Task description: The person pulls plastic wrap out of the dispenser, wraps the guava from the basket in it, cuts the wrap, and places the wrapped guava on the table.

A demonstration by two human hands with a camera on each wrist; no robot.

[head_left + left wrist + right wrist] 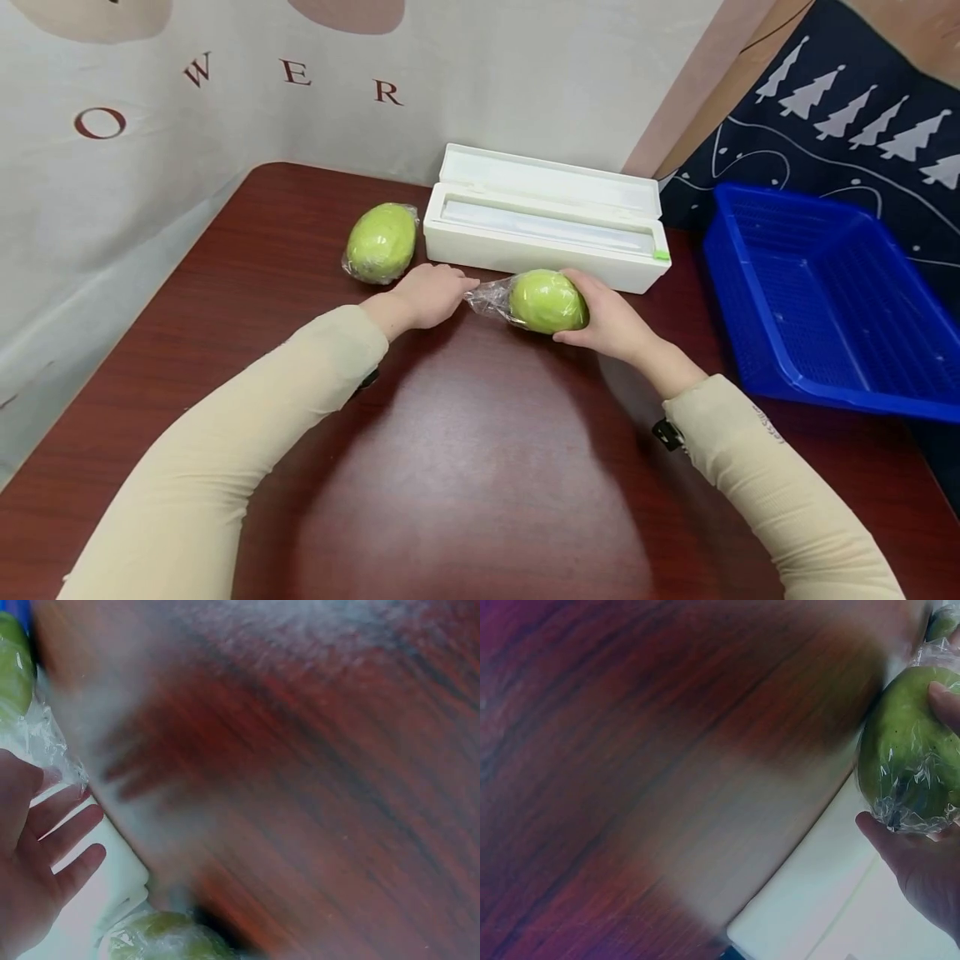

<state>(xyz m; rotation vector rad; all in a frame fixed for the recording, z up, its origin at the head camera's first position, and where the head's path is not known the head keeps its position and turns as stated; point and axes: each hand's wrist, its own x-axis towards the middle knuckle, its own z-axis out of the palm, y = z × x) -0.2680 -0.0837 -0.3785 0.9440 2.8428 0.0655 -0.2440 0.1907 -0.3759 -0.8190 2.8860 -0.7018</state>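
Note:
A green mango (545,302) in cling film is gripped by my right hand (609,321), thumb on the near side. In the right wrist view the mango (904,746) shows crumpled film at its end. A gathered tail of cling film (491,298) stretches left from the fruit. My left hand (433,295) pinches this tail at its tip, its other fingers spread in the left wrist view. Another wrapped mango (381,243) lies on the table beyond my left hand. Behind the held mango stands a white cling film dispenser (543,250), its lid raised and a film roll inside.
A blue plastic basket (787,350) stands at the right of the dark red wooden table (465,467). A green slider (661,255) sits at the dispenser's right end. Behind the table hangs a pale lettered cloth (510,75).

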